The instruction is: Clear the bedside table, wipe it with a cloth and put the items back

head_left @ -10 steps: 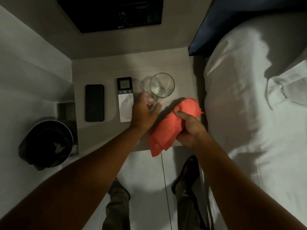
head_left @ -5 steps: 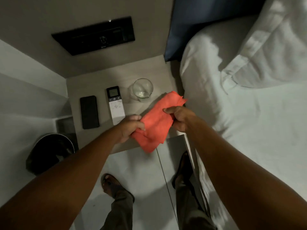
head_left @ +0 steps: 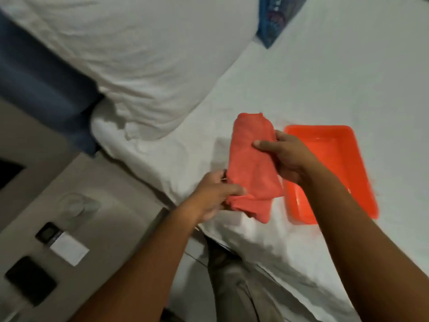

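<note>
White-sheeted bed (head_left: 325, 77) fills upper and right of frame; surface wrinkled. Large white pillow (head_left: 139, 54) lies across upper left, w/ a dark blue padded headboard (head_left: 41, 89) at far left edge beside it. Small patterned blue item (head_left: 276, 17) at top right-centre, blurred, can't identify.

Pale wood-grain bedside table (head_left: 120, 240) occupies lower left. On it, approx. top to bottom: clear drinking glass (head_left: 77, 205), blurred; white remote w/ dark display (head_left: 61, 242); black flat phone (head_left: 30, 280) near lower left corner. All three apart from one another.

Bright orange rectangular plastic tray (head_left: 329, 154) sits on bed, right of centre, near corner partly hidden behind right forearm. Looks empty in the visible part.

Red-orange cloth (head_left: 250, 168), bunched lengthwise, held above the bed at frame centre, just left of tray, overlapping its left rim in view.

Left hand (head_left: 213, 196) clamps cloth's lower end, thumb over top. Right hand (head_left: 285, 156) pinches cloth's upper-right edge, thumb in front, fingers behind. Both hands closed on cloth.

Person's grey trouser leg (head_left: 241, 287) at bottom centre, betw. table and bed.
</note>
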The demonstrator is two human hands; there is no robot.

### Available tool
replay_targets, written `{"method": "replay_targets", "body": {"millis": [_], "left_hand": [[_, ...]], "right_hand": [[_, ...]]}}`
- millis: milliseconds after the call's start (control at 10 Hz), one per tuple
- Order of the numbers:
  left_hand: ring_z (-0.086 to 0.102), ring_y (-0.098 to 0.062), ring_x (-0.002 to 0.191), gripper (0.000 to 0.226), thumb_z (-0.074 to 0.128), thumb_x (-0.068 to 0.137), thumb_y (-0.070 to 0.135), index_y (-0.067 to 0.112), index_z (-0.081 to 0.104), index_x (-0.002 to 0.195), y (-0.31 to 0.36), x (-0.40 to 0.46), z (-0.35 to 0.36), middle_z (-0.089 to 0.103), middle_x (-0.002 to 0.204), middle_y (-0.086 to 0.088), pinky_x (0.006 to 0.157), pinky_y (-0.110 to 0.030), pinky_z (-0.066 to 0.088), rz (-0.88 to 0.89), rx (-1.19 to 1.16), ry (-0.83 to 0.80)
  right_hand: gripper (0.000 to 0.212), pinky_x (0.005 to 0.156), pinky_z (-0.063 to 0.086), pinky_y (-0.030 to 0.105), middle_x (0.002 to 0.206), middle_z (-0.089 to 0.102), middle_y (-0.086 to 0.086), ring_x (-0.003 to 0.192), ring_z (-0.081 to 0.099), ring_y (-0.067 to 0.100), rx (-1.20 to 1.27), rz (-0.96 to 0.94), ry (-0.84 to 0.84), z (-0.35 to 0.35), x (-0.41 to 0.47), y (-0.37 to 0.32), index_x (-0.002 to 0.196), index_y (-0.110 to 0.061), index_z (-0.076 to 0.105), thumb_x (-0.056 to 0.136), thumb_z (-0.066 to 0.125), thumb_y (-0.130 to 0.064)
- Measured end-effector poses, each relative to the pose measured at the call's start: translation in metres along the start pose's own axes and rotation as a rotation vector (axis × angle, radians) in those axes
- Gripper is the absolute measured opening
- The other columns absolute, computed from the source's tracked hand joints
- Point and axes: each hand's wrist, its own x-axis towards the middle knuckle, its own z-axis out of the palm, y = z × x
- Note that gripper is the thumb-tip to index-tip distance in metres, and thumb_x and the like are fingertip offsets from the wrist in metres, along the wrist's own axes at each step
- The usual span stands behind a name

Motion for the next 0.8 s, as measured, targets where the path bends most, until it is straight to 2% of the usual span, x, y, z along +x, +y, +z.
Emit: {"method": "replay_targets", "body": {"millis": [100,200,300,400,500,600,700,800], "left_hand": [[0.071,-0.03,0.083,0.04,0.078,0.072,0.003,0.003,0.065,0.109,0.006,0.027,0.068,0.073,0.108,-0.02,0.073,-0.051,0.063,-0.019,0.102,-0.014],[0.073,-0.036,0.088,0.032,0.079,0.075,0.008,0.002,0.066,0.103,0.001,0.071,0.159,0.072,0.107,-0.024,0.075,-0.054,0.063,-0.007,0.317,0.046],[0.07,-0.037,0.098,0.038,0.077,0.078,0.018,0.004,0.063,0.11,-0.005,0.094,0.193,0.072,0.11,-0.02,0.081,-0.042,0.06,0.039,0.565,0.103],[0.063,-0.036,0.114,0.054,0.071,0.084,0.019,0.005,0.045,0.128,-0.013,0.11,0.222,0.063,0.125,-0.017,0.083,-0.033,0.047,0.094,0.793,0.156],[0.057,-0.037,0.12,0.069,0.07,0.083,0.013,0.004,0.03,0.138,-0.021,0.115,0.23,0.051,0.135,-0.021,0.093,-0.037,0.048,0.155,0.926,0.132],[0.036,-0.04,0.141,0.068,0.058,0.09,0.011,-0.002,0.023,0.147,-0.041,0.117,0.226,0.03,0.151,-0.026,0.112,-0.044,0.039,0.209,1.291,0.021],[0.017,-0.041,0.15,0.067,0.054,0.092,0.013,0.0,0.025,0.151,-0.047,0.12,0.221,0.016,0.161,-0.024,0.12,-0.049,0.024,0.197,1.372,-0.005],[0.006,-0.042,0.153,0.083,0.061,0.086,0.026,0.002,0.02,0.154,-0.024,0.119,0.207,0.016,0.164,-0.022,0.124,-0.053,0.01,0.452,1.463,0.015]], "right_hand": [[0.027,0.062,0.061,0.031,0.084,0.074,0.009,0.063,0.073,0.016,0.062,0.002,0.16,-0.06,-0.004,-0.004,0.11,-0.009,0.064,0.086,0.067,0.004],[0.037,0.053,0.057,0.027,0.085,0.07,0.009,0.058,0.069,0.015,0.02,0.039,0.404,-0.147,0.003,0.003,0.12,-0.009,0.063,0.085,0.069,0.003],[0.046,0.056,0.057,0.029,0.091,0.07,0.011,0.065,0.068,0.019,0.003,0.074,0.503,-0.184,0.012,0.013,0.125,-0.006,0.062,0.081,0.075,0.001],[0.041,0.059,0.06,0.033,0.096,0.074,0.014,0.067,0.07,0.02,-0.018,0.1,0.568,-0.209,0.032,0.028,0.108,-0.012,0.068,0.072,0.084,-0.004],[0.044,0.069,0.063,0.044,0.1,0.075,0.018,0.074,0.069,0.025,-0.117,0.106,0.624,-0.216,0.049,0.04,0.107,-0.008,0.069,0.067,0.089,-0.011],[0.056,0.081,0.053,0.045,0.111,0.069,0.025,0.096,0.067,0.034,-0.626,0.095,0.704,-0.211,0.065,0.064,0.114,0.001,0.063,0.071,0.087,-0.027],[0.076,0.099,0.043,0.044,0.132,0.056,0.029,0.123,0.054,0.042,-0.828,0.067,0.737,-0.204,0.065,0.075,0.134,0.004,0.048,0.077,0.081,-0.034],[0.085,0.118,0.026,0.046,0.151,0.038,0.034,0.143,0.032,0.046,-0.931,0.002,0.741,-0.188,0.061,0.062,0.148,0.008,0.032,0.088,0.069,-0.038]]}}
